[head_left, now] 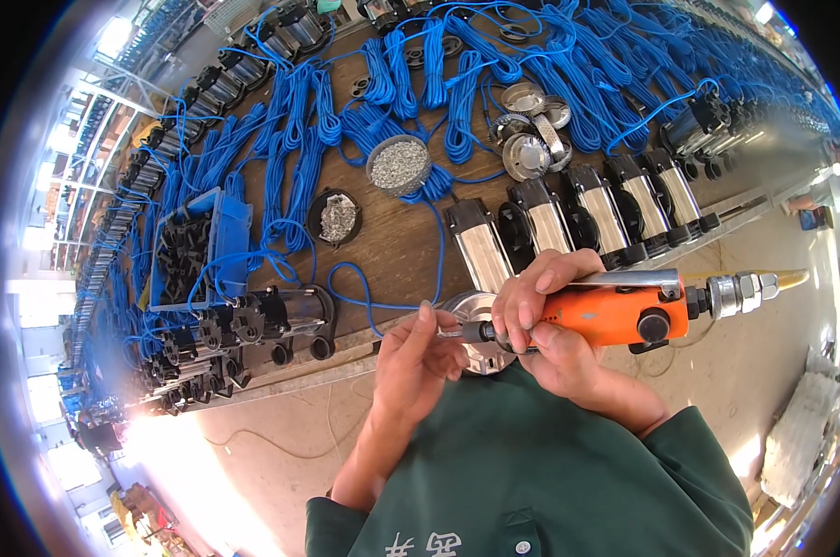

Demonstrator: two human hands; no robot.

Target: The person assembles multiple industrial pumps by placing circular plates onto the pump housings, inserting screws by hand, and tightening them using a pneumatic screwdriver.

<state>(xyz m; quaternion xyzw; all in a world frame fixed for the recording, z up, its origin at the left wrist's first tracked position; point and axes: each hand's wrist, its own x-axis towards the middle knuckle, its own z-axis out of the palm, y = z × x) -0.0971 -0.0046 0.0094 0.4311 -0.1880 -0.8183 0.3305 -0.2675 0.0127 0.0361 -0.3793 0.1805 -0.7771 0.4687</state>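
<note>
My right hand (550, 320) is wrapped round an orange air screwdriver (601, 314) with a silver lever, held sideways so that its tip points left. At that tip, my left hand (412, 364) pinches with thumb and fingers beside the thin metal bit (450, 333). Whatever is between those fingertips is too small to make out. Beneath the tool's nose sits a round silver metal part (485, 357), partly covered by my hands. Just beyond it, a silver pump body (480, 243) with a black end lies at the table's near edge.
More pump bodies (598, 213) line up to the right. Bowls of small metal screws (399, 165) (337, 220) stand mid-table near stacked steel covers (527, 156). A blue bin (229, 232) holds black parts. Coiled blue cables (294, 186) cover the back. An air hose (791, 278) trails right.
</note>
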